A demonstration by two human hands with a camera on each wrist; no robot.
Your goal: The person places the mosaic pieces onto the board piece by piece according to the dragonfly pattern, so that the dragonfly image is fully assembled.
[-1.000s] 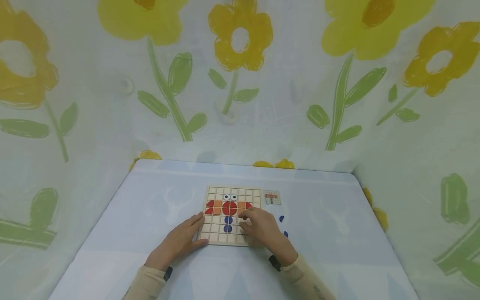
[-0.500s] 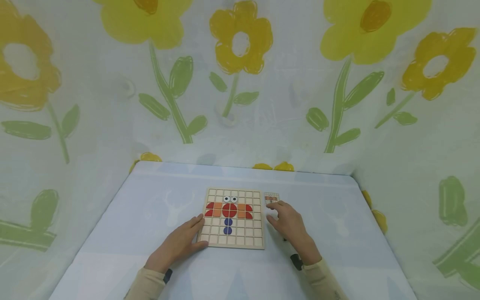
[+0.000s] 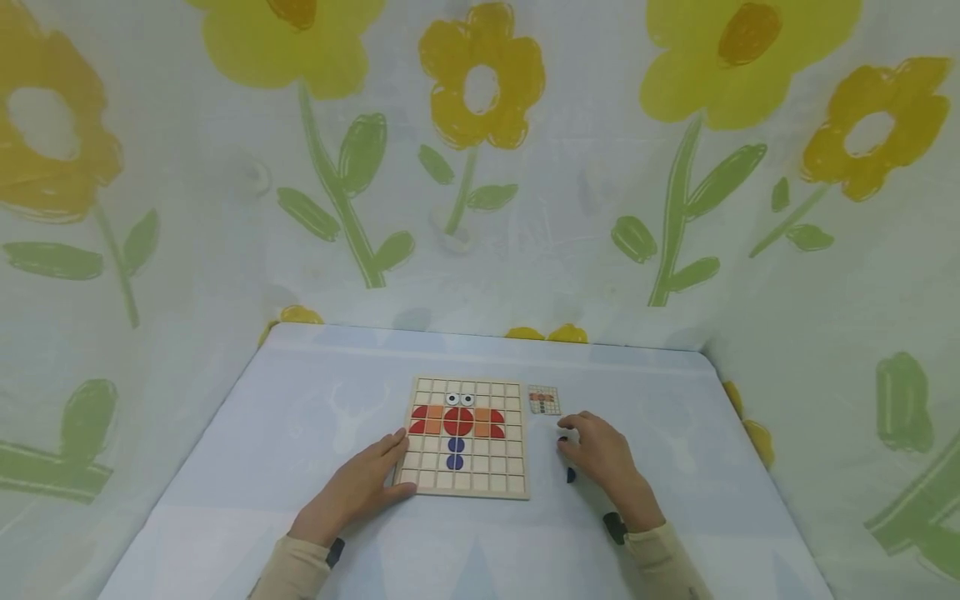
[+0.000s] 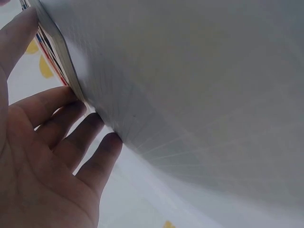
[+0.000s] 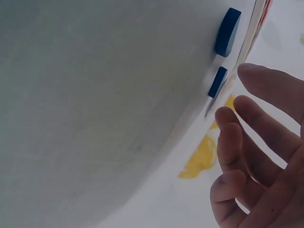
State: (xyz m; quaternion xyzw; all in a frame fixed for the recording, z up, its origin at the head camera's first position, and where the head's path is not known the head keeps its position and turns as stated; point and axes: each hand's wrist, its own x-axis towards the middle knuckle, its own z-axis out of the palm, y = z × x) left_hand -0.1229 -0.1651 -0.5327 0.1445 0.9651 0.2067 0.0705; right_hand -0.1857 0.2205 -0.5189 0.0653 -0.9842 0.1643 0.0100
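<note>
A square wooden grid board [image 3: 498, 462] lies mid-table. Set in it are red, orange and blue shapes topped by two eye tiles [image 3: 461, 399]. My left hand [image 3: 358, 485] rests at the board's left side, fingertips and thumb along its edge; in the left wrist view the fingers stay extended against the rim. To the right of the board, my right hand [image 3: 604, 457] hovers low with thumb and index finger apart. Two loose dark blue half-round pieces lie by it: the nearer blue piece [image 5: 228, 32] and the farther blue piece [image 5: 218, 82], just beyond the fingertips.
A small pattern card [image 3: 544, 400] lies off the board's upper right corner, printed with a similar coloured figure. The pale table [image 3: 300, 375] extends around the board. Behind it and on both sides hangs a flower-printed cloth [image 3: 525, 275].
My right hand has left the board's right part and moved right, passing near the card, to the loose blue pieces. The red quarter pieces there are now uncovered. My left hand stays put.
</note>
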